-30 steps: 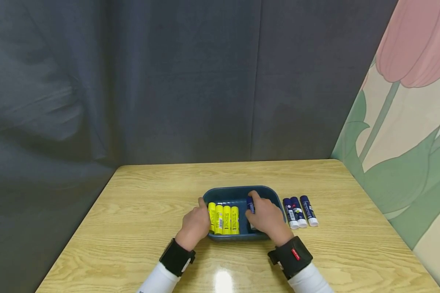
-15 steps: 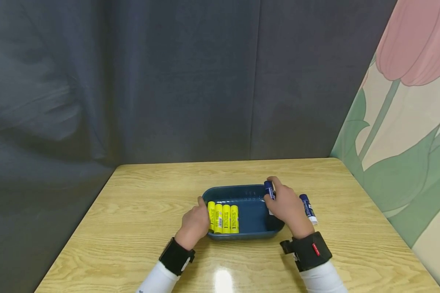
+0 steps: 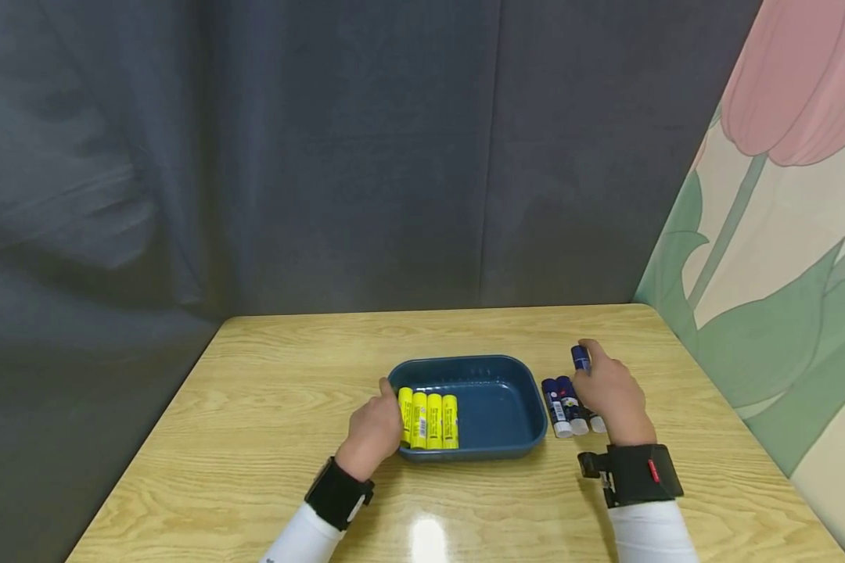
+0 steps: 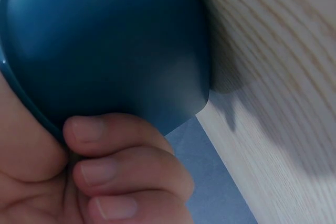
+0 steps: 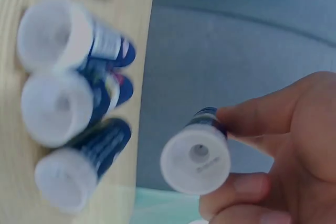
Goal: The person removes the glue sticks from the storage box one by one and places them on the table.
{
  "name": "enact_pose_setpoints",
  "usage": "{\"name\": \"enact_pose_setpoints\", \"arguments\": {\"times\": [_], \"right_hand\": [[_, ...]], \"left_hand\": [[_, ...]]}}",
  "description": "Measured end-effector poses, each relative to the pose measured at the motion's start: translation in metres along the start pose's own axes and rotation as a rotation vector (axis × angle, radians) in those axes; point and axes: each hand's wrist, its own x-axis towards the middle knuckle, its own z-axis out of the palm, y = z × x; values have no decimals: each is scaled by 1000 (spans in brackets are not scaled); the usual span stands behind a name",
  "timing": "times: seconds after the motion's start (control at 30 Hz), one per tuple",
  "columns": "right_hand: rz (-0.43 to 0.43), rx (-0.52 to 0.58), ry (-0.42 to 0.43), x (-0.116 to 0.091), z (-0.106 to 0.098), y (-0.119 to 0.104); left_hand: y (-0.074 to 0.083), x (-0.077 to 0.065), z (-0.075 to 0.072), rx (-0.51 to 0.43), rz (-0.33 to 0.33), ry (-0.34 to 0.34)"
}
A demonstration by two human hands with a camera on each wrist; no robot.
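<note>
Right hand [image 3: 614, 392] is pinching a blue stick [image 5: 191, 148], left hand [image 3: 376, 426] is gripping the tray [image 3: 500, 414]!
The blue stick is being held up off the bench [image 3: 289, 375], near three more blue sticks [image 3: 556, 407] lying beside the tray's right end; four yellow sticks [image 3: 434, 421] are lying in a row inside, toward the left hand.

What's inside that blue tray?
Four yellow tubes lie side by side at the left of the tray; its blue floor shows beside them. The left hand covers part of its left side, and whatever is under the tubes is hidden.
</note>
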Motion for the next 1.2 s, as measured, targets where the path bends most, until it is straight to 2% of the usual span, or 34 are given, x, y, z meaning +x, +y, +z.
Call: {"name": "enact_pose_setpoints", "arguments": {"times": [0.4, 0.8, 1.2], "right_hand": [[165, -45, -106, 11, -1, 36], [211, -44, -193, 15, 10, 54], [228, -42, -233, 17, 11, 54]], "left_hand": [[-2, 0, 2, -5, -8, -16], [-1, 0, 2, -3, -8, -11], [-1, 3, 1, -13, -5, -11]]}}
